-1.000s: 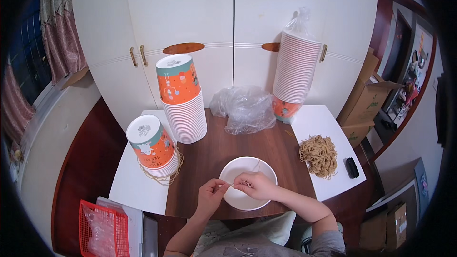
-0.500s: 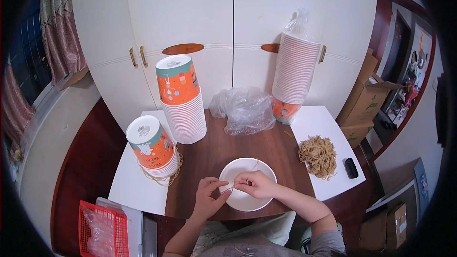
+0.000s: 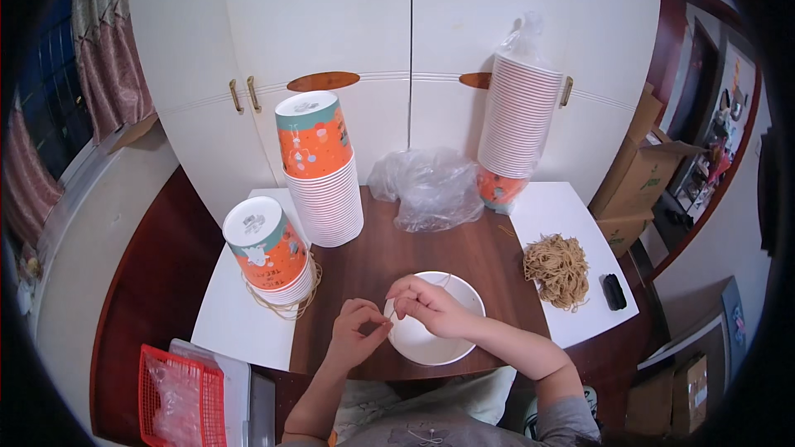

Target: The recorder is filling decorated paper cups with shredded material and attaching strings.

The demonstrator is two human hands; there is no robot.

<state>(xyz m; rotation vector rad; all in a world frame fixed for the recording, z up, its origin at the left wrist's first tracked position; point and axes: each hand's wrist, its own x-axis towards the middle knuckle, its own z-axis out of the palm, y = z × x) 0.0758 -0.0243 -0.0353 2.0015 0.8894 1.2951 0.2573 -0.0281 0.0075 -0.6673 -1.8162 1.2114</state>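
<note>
In front of me on the brown table stands a white paper bucket (image 3: 439,351), its open mouth facing up. A short bit of tan cord (image 3: 448,280) shows at its far rim. Beside the bucket's left rim, my left hand (image 3: 358,334) is closed, thumb and index finger pinched on a thin cord end. My right hand (image 3: 431,308) reaches over the bucket's mouth with fingers bent and pressed together, close to the left fingertips. A thin strand (image 3: 392,314) shows between the hands. What lies within the right fingers is too small to make out.
At left stand a tall stack of orange-printed buckets (image 3: 323,190) and a shorter stack (image 3: 269,252) with cord loops around it. Crumpled clear plastic (image 3: 431,190) lies at the back, beside a bagged bucket stack (image 3: 517,115). Right: a tan cord heap (image 3: 556,271) and a black object (image 3: 614,291).
My right hand has shifted slightly up and left and turned, its fingers now bent over the bucket's left rim. My left hand has drawn a little left, its fingertips pinching closer together.
</note>
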